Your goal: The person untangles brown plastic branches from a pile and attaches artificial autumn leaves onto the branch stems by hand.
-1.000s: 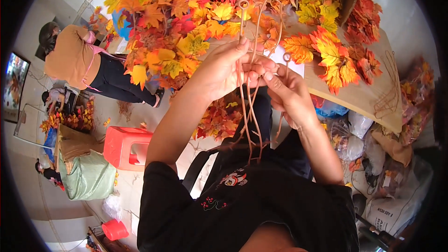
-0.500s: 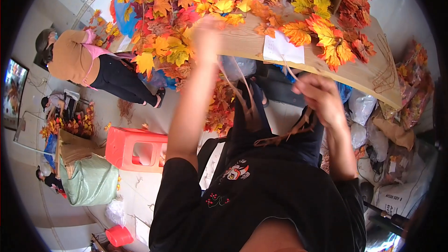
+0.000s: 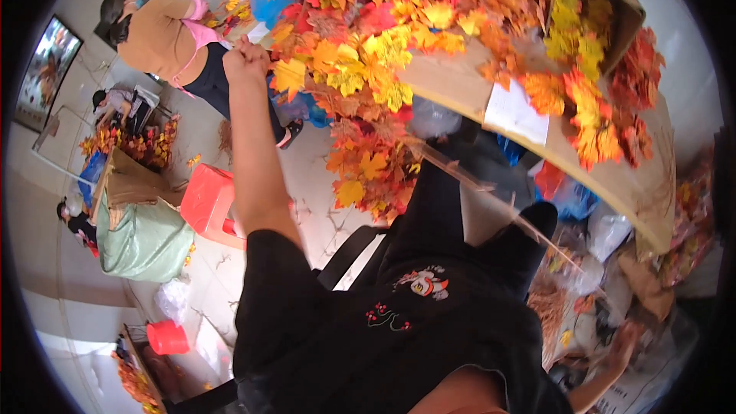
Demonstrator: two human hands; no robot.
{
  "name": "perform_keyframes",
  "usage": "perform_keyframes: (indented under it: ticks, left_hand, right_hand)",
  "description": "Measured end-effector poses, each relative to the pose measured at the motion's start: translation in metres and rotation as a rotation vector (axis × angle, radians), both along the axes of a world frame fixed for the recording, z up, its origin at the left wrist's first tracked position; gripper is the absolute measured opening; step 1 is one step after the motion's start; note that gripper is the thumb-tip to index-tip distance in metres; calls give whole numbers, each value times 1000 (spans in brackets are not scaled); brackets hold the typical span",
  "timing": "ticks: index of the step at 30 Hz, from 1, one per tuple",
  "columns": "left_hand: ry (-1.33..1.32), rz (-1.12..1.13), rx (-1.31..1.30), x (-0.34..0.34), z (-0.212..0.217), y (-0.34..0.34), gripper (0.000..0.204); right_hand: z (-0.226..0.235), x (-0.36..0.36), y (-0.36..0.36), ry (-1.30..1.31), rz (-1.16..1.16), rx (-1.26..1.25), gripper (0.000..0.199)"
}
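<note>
My left hand is stretched out to the far left with its fingers curled closed, beside a heap of artificial maple leaves. What it grips, if anything, I cannot make out. Far down to the right, my right hand hangs low over bagged things, fingers apart and apparently holding nothing. A long, thin brown stem with short side twigs slants above my lap, apart from both hands. Orange and yellow leaf sprays hang off the table's front edge.
The wooden table carries a white paper, a cardboard box and more leaves. A red stool and a green sack stand at left. Another person stands at the far left. Plastic bags crowd the right.
My left hand has swung left from the table. My right hand has dropped away down to the right, letting go of the thin stem. The view has turned, shifting the table rightward.
</note>
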State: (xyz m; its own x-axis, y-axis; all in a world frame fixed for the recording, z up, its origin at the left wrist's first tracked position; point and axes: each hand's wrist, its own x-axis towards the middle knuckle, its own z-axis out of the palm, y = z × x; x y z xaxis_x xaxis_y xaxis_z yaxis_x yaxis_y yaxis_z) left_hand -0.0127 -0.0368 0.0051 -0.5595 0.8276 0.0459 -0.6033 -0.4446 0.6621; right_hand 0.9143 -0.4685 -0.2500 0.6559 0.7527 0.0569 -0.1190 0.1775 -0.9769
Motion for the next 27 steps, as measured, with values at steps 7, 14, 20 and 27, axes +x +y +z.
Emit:
perform_keyframes:
  ticks: [7, 14, 20, 27]
  left_hand:
    - [146, -540, 86, 92, 17, -17, 34]
    - [299, -778, 132, 204, 30, -21, 42]
    - [171, -980, 265, 242, 31, -26, 37]
    - [151, -1031, 213, 286, 49, -27, 34]
  right_hand:
    - [19, -17, 17, -279, -47, -639, 10]
    - [178, -234, 138, -818, 88, -267, 14]
    - [173, -361, 247, -974, 569, -43, 9]
    - [32, -345, 297, -1312, 445, 0, 24]
